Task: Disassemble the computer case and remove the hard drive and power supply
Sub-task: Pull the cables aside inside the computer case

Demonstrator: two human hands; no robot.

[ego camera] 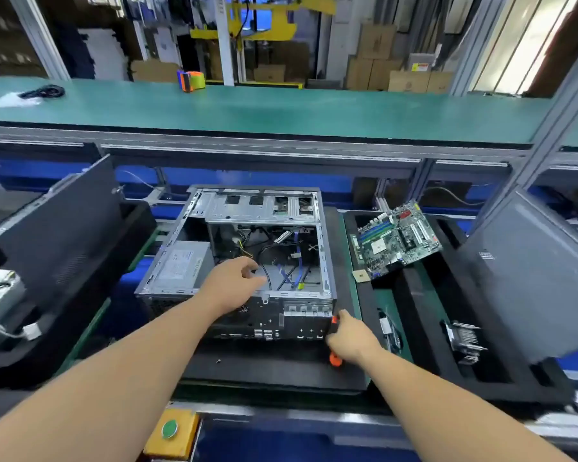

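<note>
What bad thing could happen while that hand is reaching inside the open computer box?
The left hand is reaching over the bare metal rim of the computer case, so it might get scraped on an edge. Loose cables lie right under the fingers, so a tug could snag or pull one. The right hand holds an orange-handled screwdriver close to the case's back panel, so a slip could scratch something.

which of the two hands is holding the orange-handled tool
The right hand, beside the case's near right corner, is closed on the orange-handled tool. The left hand holds no tool and reaches into the case among the cables.
</note>
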